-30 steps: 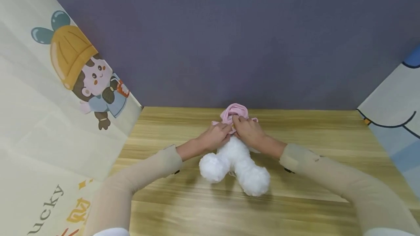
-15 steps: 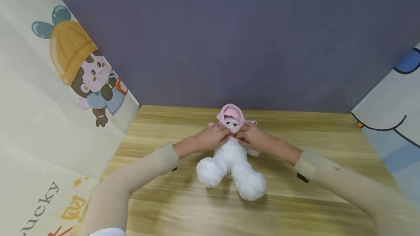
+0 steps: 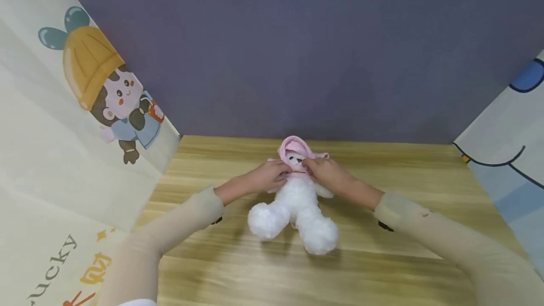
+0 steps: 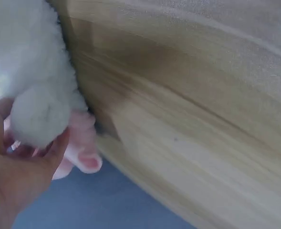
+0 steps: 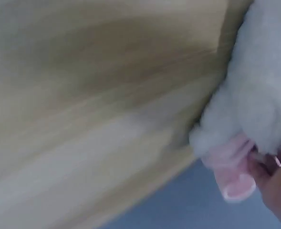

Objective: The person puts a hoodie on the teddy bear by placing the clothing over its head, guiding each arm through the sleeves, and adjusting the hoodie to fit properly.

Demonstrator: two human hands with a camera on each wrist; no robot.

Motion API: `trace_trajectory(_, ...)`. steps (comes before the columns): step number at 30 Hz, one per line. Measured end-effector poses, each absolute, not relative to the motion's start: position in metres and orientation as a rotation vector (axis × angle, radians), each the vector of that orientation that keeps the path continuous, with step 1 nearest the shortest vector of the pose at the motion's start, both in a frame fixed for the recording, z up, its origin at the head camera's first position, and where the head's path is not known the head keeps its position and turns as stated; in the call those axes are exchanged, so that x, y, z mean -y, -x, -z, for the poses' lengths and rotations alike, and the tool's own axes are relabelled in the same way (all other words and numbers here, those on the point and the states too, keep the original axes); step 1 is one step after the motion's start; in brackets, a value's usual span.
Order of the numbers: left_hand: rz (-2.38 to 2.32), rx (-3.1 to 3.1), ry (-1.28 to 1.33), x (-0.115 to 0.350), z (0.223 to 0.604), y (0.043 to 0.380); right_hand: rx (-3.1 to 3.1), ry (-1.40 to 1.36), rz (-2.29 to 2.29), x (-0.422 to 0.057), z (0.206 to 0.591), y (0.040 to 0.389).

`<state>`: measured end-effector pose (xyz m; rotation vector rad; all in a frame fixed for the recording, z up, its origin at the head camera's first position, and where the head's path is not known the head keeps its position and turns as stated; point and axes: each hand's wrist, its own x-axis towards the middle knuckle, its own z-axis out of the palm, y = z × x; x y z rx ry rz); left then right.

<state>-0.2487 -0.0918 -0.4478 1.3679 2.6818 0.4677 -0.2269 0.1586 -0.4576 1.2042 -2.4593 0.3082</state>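
Observation:
A white plush toy lies on its back, legs toward the person. Around its small face fits a pink hood, a pink flap sticking out at the right. My left hand pinches the hood's edge below the face on the left. Opposite it, my right hand pinches the edge on the right, fingertips beside the muzzle. In the left wrist view a round white paw covers part of the left fingers. The right wrist view shows the pink cloth at the right fingertips.
The toy rests on a wood-grain table, its head near the back edge. A dark grey panel rises behind. Printed cloth panels stand at the left and right.
The hood now frames the toy's face, which the hands and cloth hid at first. Both hands have moved down from the top of the face to its sides, and the toy has shifted slightly left.

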Motion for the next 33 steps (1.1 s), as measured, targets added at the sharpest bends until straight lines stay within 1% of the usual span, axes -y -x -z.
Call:
trace_trajectory(4,-0.482,-2.538,-1.328,0.103,0.44,0.251,2.374,-1.31,-0.463,-0.165,0.463,0.23)
trace_trajectory(7,-0.743,-2.484,-1.2,0.112,0.442,0.255,2.361,-1.224,-0.62,-0.177,0.461,0.229)
trace_trajectory(9,-0.948,-2.449,-1.107,0.12,0.445,0.258,2.39,-1.165,-0.665,-0.185,0.461,0.228)
trace_trajectory(11,-1.056,-2.401,-1.036,0.13,0.449,0.261,2.467,-1.131,-0.691,-0.192,0.461,0.225)
trace_trajectory(18,-1.098,-2.142,-0.979,0.149,0.457,0.269,2.734,-1.133,-0.799,-0.211,0.461,0.221)
trace_trajectory(26,-1.212,-2.12,-0.841,0.15,0.47,0.27,2.638,-1.192,-1.011,-0.216,0.466,0.243)
trace_trajectory(29,-1.209,-2.092,-0.828,0.152,0.471,0.269,2.565,-1.192,-0.991,-0.216,0.476,0.252)
trace_trajectory(33,-1.148,-2.106,-0.841,0.156,0.475,0.271,2.511,-1.201,-0.859,-0.21,0.491,0.261)
